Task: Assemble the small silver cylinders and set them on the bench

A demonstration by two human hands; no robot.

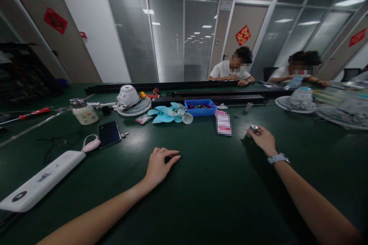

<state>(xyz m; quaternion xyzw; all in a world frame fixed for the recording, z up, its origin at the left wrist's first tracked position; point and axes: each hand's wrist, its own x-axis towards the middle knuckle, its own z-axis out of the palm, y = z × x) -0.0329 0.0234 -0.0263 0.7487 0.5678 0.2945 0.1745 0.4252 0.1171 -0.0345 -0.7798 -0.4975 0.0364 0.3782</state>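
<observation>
My right hand [263, 140], with a watch on the wrist, grips a small round metal part [253, 128] with a pale top, just above the green table [201, 191]. Its exact kind is too small to make out. My left hand [161, 164] rests over the table's middle, holding nothing, its index finger and thumb stretched out with a gap between them. Beyond the right hand stands a small greyish cylinder [248, 107]. A pink and white packet [223, 123] lies between the two hands, farther back.
Behind lie a blue bin [200, 108] of wires, blue fan blades [163, 115] and a white fan part [128, 95]. At left are a phone [109, 134], a bottle [84, 112] and a white power strip [43, 182]. Two people [230, 69] sit across the table; more fan parts [299, 101] stand right.
</observation>
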